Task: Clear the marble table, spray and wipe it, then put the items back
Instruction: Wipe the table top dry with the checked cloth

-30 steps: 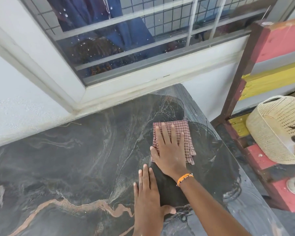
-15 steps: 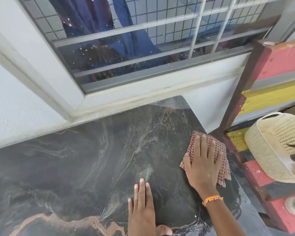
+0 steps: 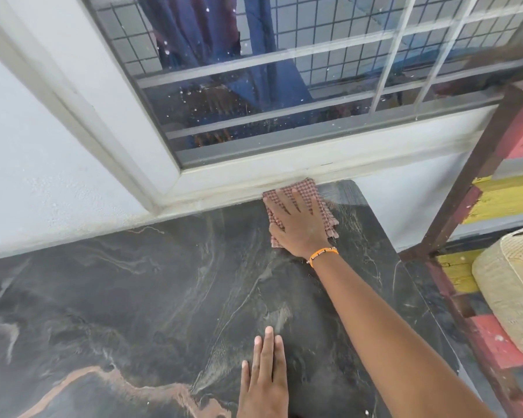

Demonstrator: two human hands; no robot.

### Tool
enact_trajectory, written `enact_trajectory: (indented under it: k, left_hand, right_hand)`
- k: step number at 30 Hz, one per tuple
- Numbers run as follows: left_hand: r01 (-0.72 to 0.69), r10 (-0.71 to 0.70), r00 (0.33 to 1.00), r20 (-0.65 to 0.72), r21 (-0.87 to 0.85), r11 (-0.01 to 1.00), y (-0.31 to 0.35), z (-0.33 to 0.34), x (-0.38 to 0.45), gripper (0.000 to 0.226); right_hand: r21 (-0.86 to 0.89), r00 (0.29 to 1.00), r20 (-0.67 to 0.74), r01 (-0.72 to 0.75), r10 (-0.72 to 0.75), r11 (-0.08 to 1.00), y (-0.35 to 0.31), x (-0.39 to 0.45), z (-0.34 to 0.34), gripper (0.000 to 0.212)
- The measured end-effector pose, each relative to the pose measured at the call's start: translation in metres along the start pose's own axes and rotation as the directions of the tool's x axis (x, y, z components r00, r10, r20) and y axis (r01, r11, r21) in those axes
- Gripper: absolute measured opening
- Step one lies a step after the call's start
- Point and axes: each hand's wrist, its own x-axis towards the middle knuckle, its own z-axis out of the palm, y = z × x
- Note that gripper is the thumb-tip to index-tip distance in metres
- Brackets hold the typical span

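Observation:
The dark marble table [image 3: 139, 303] with pale and orange veins fills the lower part of the view. A folded red-and-white checked cloth [image 3: 310, 190] lies at the table's far right corner, against the wall under the window. My right hand [image 3: 296, 221], with an orange wristband, presses flat on the cloth with its fingers spread. At the near edge my left hand [image 3: 264, 375] rests flat on the marble, fingers together, holding nothing.
A barred window [image 3: 284, 86] and white wall [image 3: 27, 176] border the table's far side. To the right stands a red, yellow and grey painted shelf frame [image 3: 477, 176]. A woven cream basket [image 3: 511, 291] sits on it beside the table's right edge.
My right hand has slid the cloth from the middle of the table to its right edge, then up to the far corner by the wall. My left hand has stayed flat.

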Motion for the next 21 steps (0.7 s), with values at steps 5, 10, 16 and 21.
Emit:
enact_trajectory:
  k: [5, 10, 16, 21]
  left_hand:
    - [0.017, -0.021, 0.997, 0.075, 0.056, 0.998, -0.002, 0.002, -0.001, 0.051]
    - [0.005, -0.006, 0.995, 0.098, 0.016, 1.0, -0.002, 0.001, 0.001, 0.059]
    - [-0.042, 0.104, 0.813, 0.572, -0.121, 0.992, 0.001, -0.05, 0.003, 0.135]
    - [-0.049, 0.096, 0.854, 0.511, -0.106, 0.993, 0.002, -0.07, -0.014, 0.121]
  right_hand:
    - [0.012, 0.962, -0.091, -0.257, 0.257, 0.966, 0.067, -0.006, -0.006, 0.059]
    - [0.228, 0.879, 0.002, -0.465, 0.477, 0.856, 0.11, -0.03, -0.019, 0.059]
    - [0.222, 0.887, -0.012, -0.447, 0.461, 0.867, 0.095, -0.145, -0.016, 0.059]
    - [0.152, 0.84, -0.006, -0.535, 0.542, 0.831, 0.079, -0.256, -0.003, 0.063]
